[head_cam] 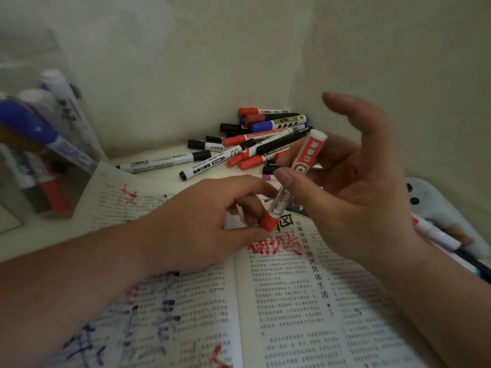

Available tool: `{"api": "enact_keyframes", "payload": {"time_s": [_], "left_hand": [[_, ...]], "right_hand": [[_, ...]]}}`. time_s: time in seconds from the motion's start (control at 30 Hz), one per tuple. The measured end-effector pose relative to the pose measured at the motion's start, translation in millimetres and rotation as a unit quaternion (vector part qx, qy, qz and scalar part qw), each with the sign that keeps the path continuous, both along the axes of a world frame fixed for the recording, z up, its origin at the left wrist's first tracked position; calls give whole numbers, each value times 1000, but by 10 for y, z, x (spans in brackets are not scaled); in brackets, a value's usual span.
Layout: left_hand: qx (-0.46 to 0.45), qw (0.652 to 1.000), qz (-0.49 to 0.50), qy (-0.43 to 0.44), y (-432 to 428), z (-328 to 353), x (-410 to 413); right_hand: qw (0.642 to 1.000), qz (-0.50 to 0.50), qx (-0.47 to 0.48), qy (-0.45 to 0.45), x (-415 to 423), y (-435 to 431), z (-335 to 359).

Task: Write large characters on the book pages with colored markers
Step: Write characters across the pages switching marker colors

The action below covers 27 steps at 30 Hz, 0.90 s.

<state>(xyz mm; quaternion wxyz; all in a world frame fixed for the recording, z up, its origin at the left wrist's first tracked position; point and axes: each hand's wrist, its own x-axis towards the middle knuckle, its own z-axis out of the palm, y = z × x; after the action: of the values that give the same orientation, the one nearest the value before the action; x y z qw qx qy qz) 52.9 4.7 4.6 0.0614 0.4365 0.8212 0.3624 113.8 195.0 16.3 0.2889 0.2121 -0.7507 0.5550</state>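
Observation:
An open book (287, 301) lies in front of me, its pages carrying printed text plus large red and blue marker strokes. Above its spine I hold a red marker (300, 171) tilted, cap end down. My right hand (353, 197) pinches the barrel between thumb and fingers, with the other fingers spread upward. My left hand (202, 221) rests on the left page and pinches the red cap (267, 221) at the marker's lower end.
A heap of red, black and blue markers (255, 140) lies in the corner against the wall. A clear holder (39, 160) with more markers stands at the left. A pale toy-like object (435, 208) and further pens lie at the right.

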Motion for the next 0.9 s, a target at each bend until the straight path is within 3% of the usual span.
{"api": "enact_keyframes", "payload": {"time_s": [0.2,0.63,0.8,0.9], "left_hand": [[4,1000,5,-4,-11,0,3],[28,998,-17,56,-21,-47,-69],[67,996,-9,56,-28,-79,-107],[144,987,58,44,-27,-62,-84]], "right_hand": [[997,-52,46,45,-66,-5,-62],[996,-32,68,49,-7,-8,-79],[999,-26,47,10,-49,65,-78],[999,-20,38,-3,-9,62,-75]]}}
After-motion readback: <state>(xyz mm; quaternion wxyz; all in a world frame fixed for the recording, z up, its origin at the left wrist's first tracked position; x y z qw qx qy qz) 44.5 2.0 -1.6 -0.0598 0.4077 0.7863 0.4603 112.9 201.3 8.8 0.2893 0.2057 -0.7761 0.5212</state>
